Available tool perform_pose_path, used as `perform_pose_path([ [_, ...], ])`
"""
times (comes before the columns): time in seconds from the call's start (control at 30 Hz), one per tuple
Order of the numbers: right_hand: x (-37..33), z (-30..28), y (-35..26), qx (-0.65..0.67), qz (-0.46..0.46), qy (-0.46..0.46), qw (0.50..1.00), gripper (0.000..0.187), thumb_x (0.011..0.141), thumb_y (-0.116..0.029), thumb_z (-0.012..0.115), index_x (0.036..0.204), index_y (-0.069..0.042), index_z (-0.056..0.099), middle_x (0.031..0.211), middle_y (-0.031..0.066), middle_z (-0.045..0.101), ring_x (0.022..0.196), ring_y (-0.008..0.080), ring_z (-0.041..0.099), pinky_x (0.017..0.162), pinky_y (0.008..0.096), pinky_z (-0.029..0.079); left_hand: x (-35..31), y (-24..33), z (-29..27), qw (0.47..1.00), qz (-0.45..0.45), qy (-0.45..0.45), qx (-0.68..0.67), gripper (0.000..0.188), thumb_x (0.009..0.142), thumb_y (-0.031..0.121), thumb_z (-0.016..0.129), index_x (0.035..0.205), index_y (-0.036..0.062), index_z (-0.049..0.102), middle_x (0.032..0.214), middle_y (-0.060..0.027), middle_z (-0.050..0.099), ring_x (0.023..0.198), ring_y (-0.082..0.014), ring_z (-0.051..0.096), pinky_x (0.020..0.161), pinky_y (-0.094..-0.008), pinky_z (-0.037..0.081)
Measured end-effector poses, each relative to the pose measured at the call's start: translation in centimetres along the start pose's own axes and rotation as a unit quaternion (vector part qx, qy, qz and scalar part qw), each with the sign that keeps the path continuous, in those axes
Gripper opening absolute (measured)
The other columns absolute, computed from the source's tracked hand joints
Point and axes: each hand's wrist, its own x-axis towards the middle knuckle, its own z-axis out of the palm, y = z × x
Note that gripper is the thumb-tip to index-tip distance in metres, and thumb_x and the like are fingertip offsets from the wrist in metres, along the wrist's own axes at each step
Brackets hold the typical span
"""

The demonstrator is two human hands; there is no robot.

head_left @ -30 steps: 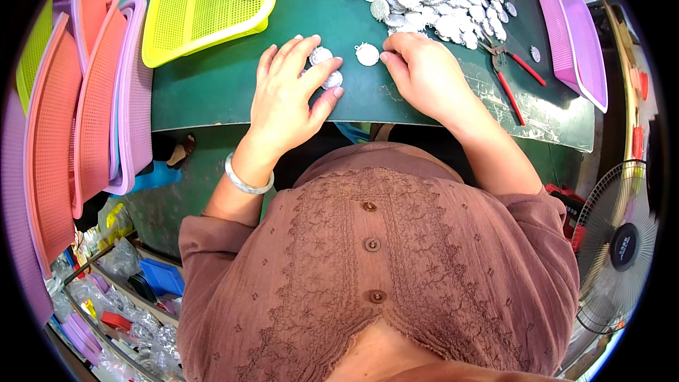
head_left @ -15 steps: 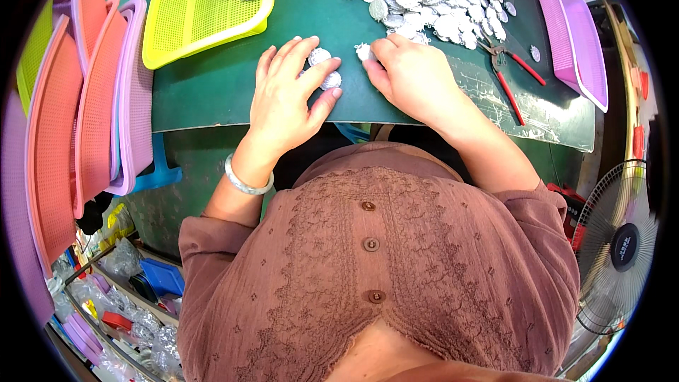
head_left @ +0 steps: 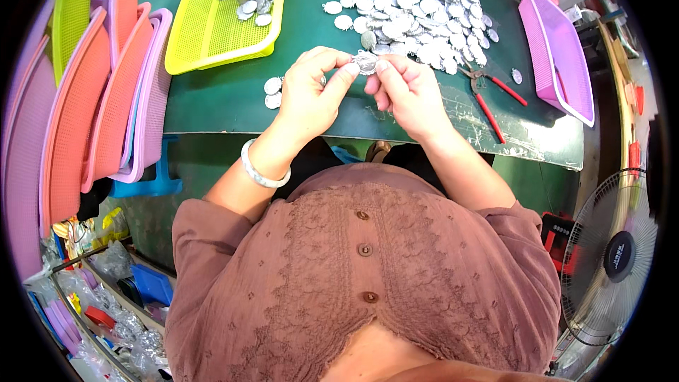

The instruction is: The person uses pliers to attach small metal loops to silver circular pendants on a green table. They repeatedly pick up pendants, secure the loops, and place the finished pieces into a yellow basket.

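Observation:
Between the fingertips of both hands I hold a round silvery metal pendant [head_left: 366, 64] with a scalloped edge, raised above the green table. My left hand [head_left: 315, 92], with a pale bangle on its wrist, pinches its left edge. Thumb and fingers of my right hand [head_left: 412, 97] grip the right edge. Something shiny shows within the left hand's fingers, too covered to make out. Beside that hand lie a few loose pendants [head_left: 273, 101]. A large heap of similar pendants [head_left: 424, 10] spreads beyond my hands. Pliers with red handles [head_left: 488, 99] rest to the right.
A yellow-green basket [head_left: 219, 60] at the far left holds several pendants. At the right stands a purple basket [head_left: 559, 56], near a single pendant [head_left: 517, 76]. Stacked coloured baskets [head_left: 78, 120] line the left side. A fan [head_left: 608, 262] stands at the lower right.
My left hand has left the loose pendants on the table and moved right to meet my right hand. Both now hold one pendant together, lifted up. The view has shifted slightly.

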Motion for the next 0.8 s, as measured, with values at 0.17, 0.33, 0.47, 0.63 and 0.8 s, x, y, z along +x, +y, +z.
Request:
perform_pose_path([
  [0.17, -0.7, -0.5, 0.1, -0.026, -0.030, -0.009, 0.999, 0.022, 0.096, -0.019, 0.049, 0.090, -0.002, 0.062, 0.070, -0.0021, 0.059, 0.053, 0.0025, 0.048, 0.050, 0.0189, 0.040, 0.4, 0.8, 0.8, 0.972, -0.117, -0.020, -0.203, 0.014, 0.091, 0.010, 0.059, 0.094, -0.0014, 0.065, 0.083, 0.0012, 0.062, 0.074, -0.0043, 0.052, 0.066, -0.0193, 0.042],
  [0.33, -1.1, -0.3, 0.3, -0.149, -0.140, 0.026, 0.979, 0.011, 0.090, -0.012, 0.058, 0.092, -0.003, 0.063, 0.070, 0.0044, 0.060, 0.057, 0.0112, 0.055, 0.052, 0.0252, 0.044, 0.2, 0.5, 1.0, 0.964, -0.120, -0.033, -0.237, 0.014, 0.093, 0.010, 0.056, 0.097, -0.0017, 0.064, 0.085, 0.0000, 0.063, 0.077, -0.0054, 0.054, 0.069, -0.0201, 0.044],
  [0.47, -1.1, 0.0, 0.2, -0.272, -0.305, 0.069, 0.910, 0.011, 0.082, -0.008, 0.066, 0.092, -0.004, 0.063, 0.073, 0.0100, 0.061, 0.063, 0.0240, 0.060, 0.055, 0.0324, 0.047, 0.2, 0.0, 1.0, 0.956, -0.129, -0.055, -0.259, 0.017, 0.095, 0.012, 0.054, 0.102, -0.0001, 0.064, 0.091, -0.0019, 0.065, 0.082, -0.0075, 0.057, 0.074, -0.0215, 0.047],
  [0.63, -1.1, 0.3, -0.1, -0.319, -0.323, 0.070, 0.888, 0.011, 0.079, -0.009, 0.068, 0.088, -0.005, 0.062, 0.073, 0.0084, 0.060, 0.064, 0.0264, 0.061, 0.055, 0.0340, 0.049, 0.0, 1.0, 1.2, 0.931, -0.175, -0.041, -0.316, 0.016, 0.094, 0.008, 0.053, 0.100, -0.0010, 0.065, 0.087, -0.0020, 0.065, 0.078, -0.0075, 0.057, 0.073, -0.0230, 0.048],
  [0.8, -1.3, 0.4, -0.4, -0.336, -0.320, 0.067, 0.883, 0.011, 0.078, -0.009, 0.068, 0.087, -0.005, 0.062, 0.073, 0.0078, 0.060, 0.062, 0.0257, 0.061, 0.054, 0.0339, 0.049, 0.0, 1.0, 1.1, 0.927, -0.185, -0.047, -0.323, 0.017, 0.095, 0.010, 0.052, 0.102, -0.0003, 0.065, 0.088, -0.0016, 0.065, 0.077, -0.0072, 0.056, 0.072, -0.0226, 0.048],
])
